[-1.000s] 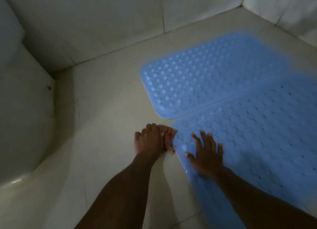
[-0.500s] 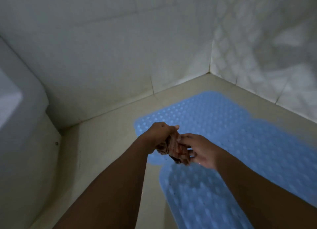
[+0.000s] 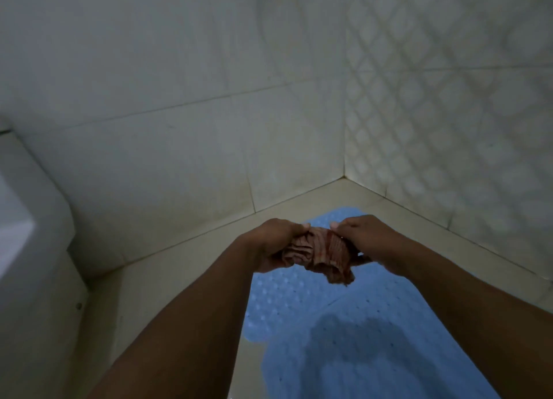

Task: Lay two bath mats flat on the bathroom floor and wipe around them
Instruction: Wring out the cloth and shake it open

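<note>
Over the bathroom floor (image 3: 179, 279): two hands are holding one cloth (image 3: 320, 253) up in the air.
Left hand (image 3: 269, 243): its fingers are curling round the cloth's left end, gripping it.
Cloth's lie: reddish and bunched, its long axis is running left to right between the hands, with a loose end hanging down.
Right hand (image 3: 368, 243): its fingers are pinching the right end.
Mats: the far mat (image 3: 278, 303) and near mat (image 3: 374, 353), both blue, are lying flat below, edges meeting.
Next move, judged: bare floor for wiping is lying down and leftward, nearer the left hand.

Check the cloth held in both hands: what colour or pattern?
Reddish-brown with pale stripes, bunched up; the cloth shows best in the head view.
</note>
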